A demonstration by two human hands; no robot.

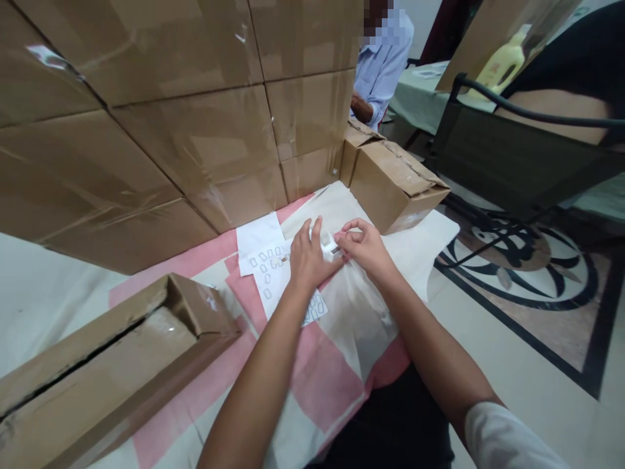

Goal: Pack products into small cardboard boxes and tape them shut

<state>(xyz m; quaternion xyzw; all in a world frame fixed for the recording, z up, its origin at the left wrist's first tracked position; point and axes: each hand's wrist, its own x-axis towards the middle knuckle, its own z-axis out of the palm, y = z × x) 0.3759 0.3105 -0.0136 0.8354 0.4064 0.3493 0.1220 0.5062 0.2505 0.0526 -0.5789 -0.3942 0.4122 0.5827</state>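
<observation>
My left hand (308, 255) and my right hand (365, 246) meet over a pink and white cloth (332, 365) on the floor. Both pinch a small white object (330, 248) between their fingertips; what it is I cannot make out. Under my left hand lies a white sheet (273, 273) printed with small rectangular outlines. A thin white bag or sheet (356, 312) lies under my right wrist.
A wall of taped cardboard boxes (185, 117) rises behind the cloth. A long open carton (112, 352) lies at the left, a smaller carton (395, 185) at the right. Another person in a blue shirt (381, 65) sits behind. A dark chair frame (512, 150) stands on patterned floor.
</observation>
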